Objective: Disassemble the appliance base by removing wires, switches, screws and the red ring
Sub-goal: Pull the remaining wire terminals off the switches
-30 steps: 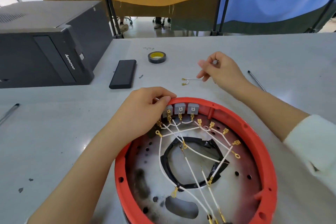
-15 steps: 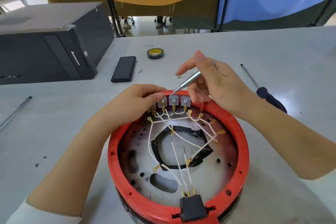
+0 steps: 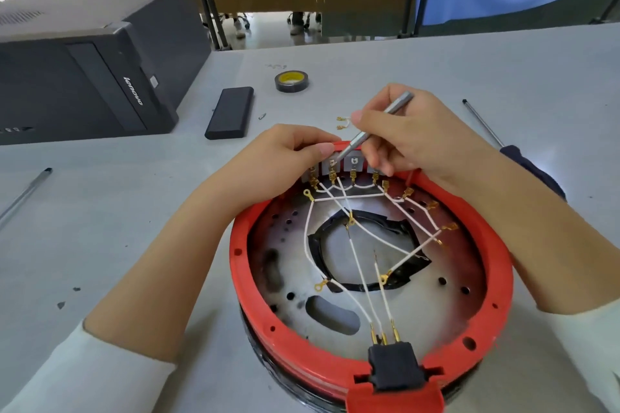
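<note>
Rod (image 3: pixel 25 193): a thin metal rod is seen lying at the far left edge of the table (image 3: pixel 117 211).
Computer (image 3: pixel 84 77): a black tower case is laid on its side at the far left of the table.
Black bar (image 3: pixel 229 112): a flat black block is placed just right of the computer.
Tape (image 3: pixel 292 80): a dark roll with a yellow core is set beyond the bar, well apart from the base.
Left hand (image 3: pixel 278 164): the far rim of the ring is gripped, fingers curled over the edge beside the switches.
Base (image 3: pixel 369 278): it is placed at the near middle of the table, open side up; a scorched metal plate with holes and a black-edged central opening is shown inside.
Ring (image 3: pixel 241 278): a red ring is fitted round the top of the base.
Wires (image 3: pixel 355 265): white leads with brass terminals are strung across the plate, from the switches to a black plug (image 3: pixel 396 367) at the near rim.
Switches (image 3: pixel 352 163): grey blocks are lined up on the far inner wall, partly hidden by both hands.
Loose wire (image 3: pixel 344 122): a short white piece is left on the table behind the hands.
Right hand (image 3: pixel 412 137): a silver tool (image 3: pixel 372 129) is pinched like a pen, its tip laid on a switch terminal.
Screwdriver (image 3: pixel 513 151): a dark-handled one is lying right of the base, partly covered by the right forearm.
</note>
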`<state>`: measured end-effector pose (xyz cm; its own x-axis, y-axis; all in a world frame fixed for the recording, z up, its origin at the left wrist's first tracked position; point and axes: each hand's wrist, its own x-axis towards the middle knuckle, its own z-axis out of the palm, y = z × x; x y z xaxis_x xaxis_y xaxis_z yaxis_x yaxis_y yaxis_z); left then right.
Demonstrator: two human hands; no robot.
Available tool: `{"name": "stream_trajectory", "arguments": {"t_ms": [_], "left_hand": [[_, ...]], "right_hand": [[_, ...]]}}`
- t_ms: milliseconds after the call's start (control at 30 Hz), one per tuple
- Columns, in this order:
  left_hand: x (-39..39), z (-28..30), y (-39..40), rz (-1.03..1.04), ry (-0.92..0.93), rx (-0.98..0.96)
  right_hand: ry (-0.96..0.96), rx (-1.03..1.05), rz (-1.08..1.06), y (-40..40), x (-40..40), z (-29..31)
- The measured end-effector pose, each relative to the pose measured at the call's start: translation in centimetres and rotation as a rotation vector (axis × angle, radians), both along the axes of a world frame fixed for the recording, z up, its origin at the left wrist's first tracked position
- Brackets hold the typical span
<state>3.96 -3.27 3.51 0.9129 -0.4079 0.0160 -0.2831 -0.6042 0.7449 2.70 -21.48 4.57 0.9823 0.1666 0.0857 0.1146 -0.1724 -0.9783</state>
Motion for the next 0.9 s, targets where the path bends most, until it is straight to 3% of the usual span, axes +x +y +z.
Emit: {"name": "stream_trajectory", "arguments": {"t_ms": [433, 900], "left_hand": [[-0.2, -0.3, 0.4, 0.015, -0.034, -0.016], [-0.5, -0.1, 0.2, -0.004, -0.039, -0.018]], "right_hand": [[-0.192, -0.191, -0.025, -0.3, -0.3, -1.1], [-0.241, -0.265, -0.054, 0.0, -1.1, -0.9]]}}
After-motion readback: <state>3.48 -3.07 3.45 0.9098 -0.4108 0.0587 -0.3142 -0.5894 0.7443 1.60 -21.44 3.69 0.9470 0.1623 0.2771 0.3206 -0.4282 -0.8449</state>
